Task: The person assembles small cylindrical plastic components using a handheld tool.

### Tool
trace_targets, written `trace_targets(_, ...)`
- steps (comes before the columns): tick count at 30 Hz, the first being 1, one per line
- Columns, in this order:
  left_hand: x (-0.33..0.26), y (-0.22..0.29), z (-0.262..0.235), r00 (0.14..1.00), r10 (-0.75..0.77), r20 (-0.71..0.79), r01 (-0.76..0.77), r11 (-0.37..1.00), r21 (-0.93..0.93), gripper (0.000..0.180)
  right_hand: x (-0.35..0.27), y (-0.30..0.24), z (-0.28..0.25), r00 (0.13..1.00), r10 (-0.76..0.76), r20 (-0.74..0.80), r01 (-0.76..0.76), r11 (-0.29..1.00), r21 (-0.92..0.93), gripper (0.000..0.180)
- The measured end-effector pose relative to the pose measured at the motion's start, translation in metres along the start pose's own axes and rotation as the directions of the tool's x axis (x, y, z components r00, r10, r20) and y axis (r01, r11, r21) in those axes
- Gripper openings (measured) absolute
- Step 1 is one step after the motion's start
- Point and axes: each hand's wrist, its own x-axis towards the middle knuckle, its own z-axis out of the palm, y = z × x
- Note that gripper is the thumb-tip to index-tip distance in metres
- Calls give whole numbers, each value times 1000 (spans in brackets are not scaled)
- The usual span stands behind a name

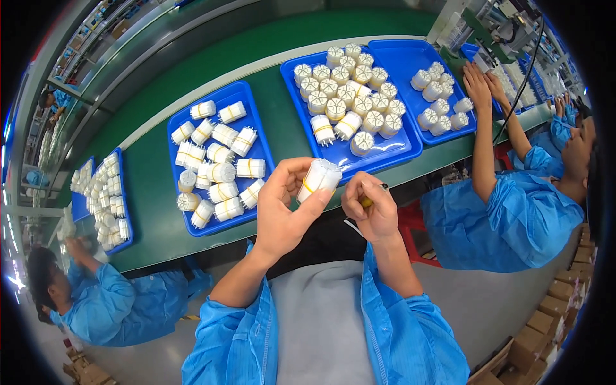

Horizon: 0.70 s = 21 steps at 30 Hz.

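Note:
My left hand is closed around a white cylindrical part with a yellow band round it, held tilted above the bench edge. Just right of it, my right hand is curled with its fingers pinched together. A small dark tip and a bit of yellow show between those fingers, but most of what it grips is hidden. Beyond my hands, a blue tray holds many similar white parts, mostly upright. To the left, another blue tray carries more of them, many lying on their sides with yellow bands showing.
The trays rest on a green bench. A third blue tray with fewer parts stands at right, beside a co-worker's hands. At far left, a filled tray lies near another co-worker. Cardboard boxes line the floor at right.

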Motion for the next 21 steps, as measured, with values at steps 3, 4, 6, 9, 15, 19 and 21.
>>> trace_targets(3,0,0,-5,995,-90,34,95,968,-233,42,0,1,-1,1000,-10,10,10,1000,14,35)
trace_targets(4,0,-1,-9,982,-160,100,188,896,-404,41,0,2,-1,1000,-13,4,13,1000,16,35)
trace_targets(6,1,1,-11,961,-215,175,277,786,-552,39,1,1,-2,1000,-13,1,13,1000,19,34)
trace_targets(9,0,2,-8,951,-247,187,307,684,-662,41,2,1,-4,1000,-7,-14,6,1000,-23,36)
trace_targets(15,-10,-4,-13,944,-159,288,307,742,-596,50,1,1,-3,999,-33,-21,33,999,17,34)
trace_targets(19,-15,-1,-8,966,-95,239,208,833,-513,61,1,1,-5,999,-43,-32,43,999,12,33)
trace_targets(21,-17,-1,-8,973,-87,214,184,849,-496,66,1,1,-6,998,-53,-33,54,998,13,33)
